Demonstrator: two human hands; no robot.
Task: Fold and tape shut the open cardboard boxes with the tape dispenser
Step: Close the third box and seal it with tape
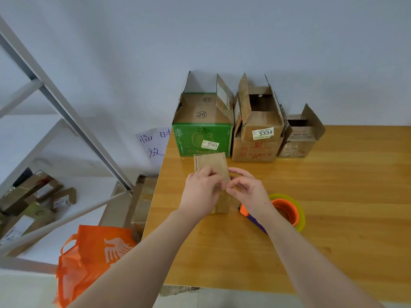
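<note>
Two bare forearms enter from the bottom edge and meet over the small brown box [211, 164]. It stands on the table [333, 192] near the left edge, just in front of the green box [201, 138]. We record the left hand [201, 192] with fingers curled over the box's near top edge, gripping it. The right hand [248, 191] pinches at the same edge between thumb and forefinger, the other fingers loosely bent. The tape dispenser [289, 213] lies on the table just beside the right wrist; neither hand holds it.

Handling, in our judgement: the box is thin corrugated card, light and probably empty. It will slide or tip on the smooth tabletop unless one hand steadies it. The flaps should bend readily along their creases and crush if squeezed mid-panel. Hold is best taken at the flap edges and corners, with pressure kept over the walls. The dispenser looks to be rigid plastic, best taken by its purple handle.

Not established: the hands cover the top seam, so we cannot tell whether the flaps are fully closed, nor exactly what the right fingertips hold. The dispenser's handle and blade are largely hidden behind the right forearm. Along the wall, the green box, the box labelled 5334 [262, 123] and a low carton [299, 135] stand open; their contents are not visible.
</note>
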